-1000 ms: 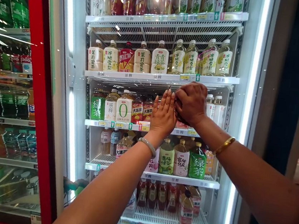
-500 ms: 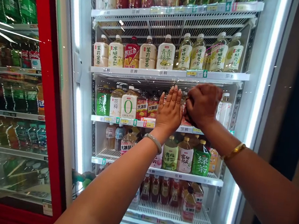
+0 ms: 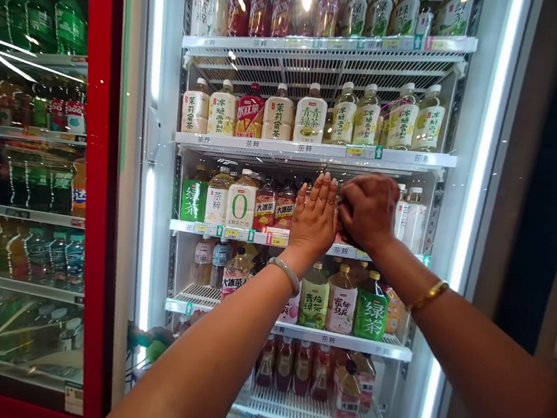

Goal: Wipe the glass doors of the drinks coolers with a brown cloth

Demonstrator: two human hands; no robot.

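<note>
My left hand (image 3: 315, 213), with a pale bangle at the wrist, lies flat with its fingers stretched upward, seemingly against the glass front of a lit drinks cooler. Close beside it on the right, my right hand (image 3: 367, 212) has its fingers curled together; what they hold, if anything, is hidden. A gold bracelet (image 3: 430, 297) circles the right wrist. Both hands appear in front of the middle shelf (image 3: 225, 232), covering some bottles. To their left stand a bottle with a green "0" (image 3: 242, 201) and a green-labelled bottle (image 3: 194, 196).
More shelves of bottled tea rise above and below, among them a green tea bottle (image 3: 372, 308) at lower right. A red-framed cooler (image 3: 93, 181) full of drinks stands at the left. Upright light strips (image 3: 485, 159) edge the cooler, and a dark panel is at the far right.
The shelves sit slightly lower in the view. My right hand has shifted a little left and down, closer to my left hand, which stays flat.
</note>
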